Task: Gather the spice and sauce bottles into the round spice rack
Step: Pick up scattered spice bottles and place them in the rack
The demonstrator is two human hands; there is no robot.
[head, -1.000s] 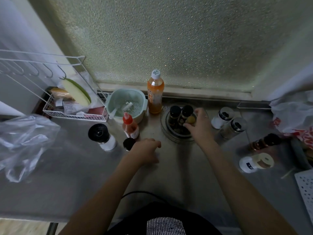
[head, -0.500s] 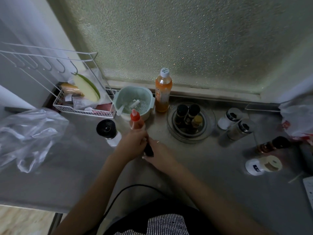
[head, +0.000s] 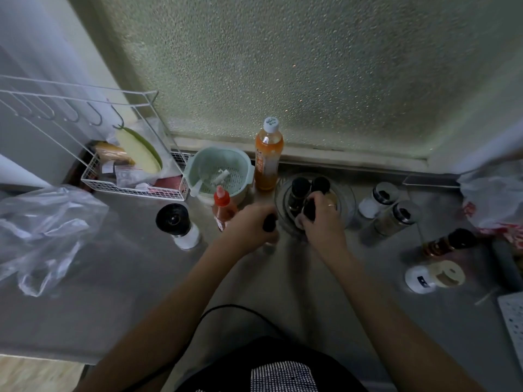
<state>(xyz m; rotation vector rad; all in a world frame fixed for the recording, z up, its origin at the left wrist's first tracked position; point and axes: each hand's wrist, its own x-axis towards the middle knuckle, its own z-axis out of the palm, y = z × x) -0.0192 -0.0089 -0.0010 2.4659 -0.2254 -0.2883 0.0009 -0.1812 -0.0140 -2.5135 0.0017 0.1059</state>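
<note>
The round clear spice rack (head: 349,200) stands at the back of the steel counter and holds two dark-capped bottles (head: 298,190). My right hand (head: 322,222) is over the rack's front, closed around a dark bottle (head: 310,209) that sits inside the rim. Just left of the rack, my left hand (head: 246,226) grips a small dark-capped bottle (head: 270,222). A red sauce bottle (head: 223,206), a black-topped grinder (head: 176,225) and a tall orange bottle (head: 267,161) stand to the left. On the right are two shakers (head: 380,198), (head: 396,219), a lying dark bottle (head: 450,241) and a lying white jar (head: 433,277).
A green colander (head: 220,174) and a white wire basket (head: 133,189) stand at the back left. A clear plastic bag (head: 42,230) lies at the left, and another bag (head: 495,199) is at the right. A frosted window closes off the back.
Both hands came apart from where they met near the red sauce bottle. My right hand carried a dark bottle to the rack; my left hand shifted right, holding another.
</note>
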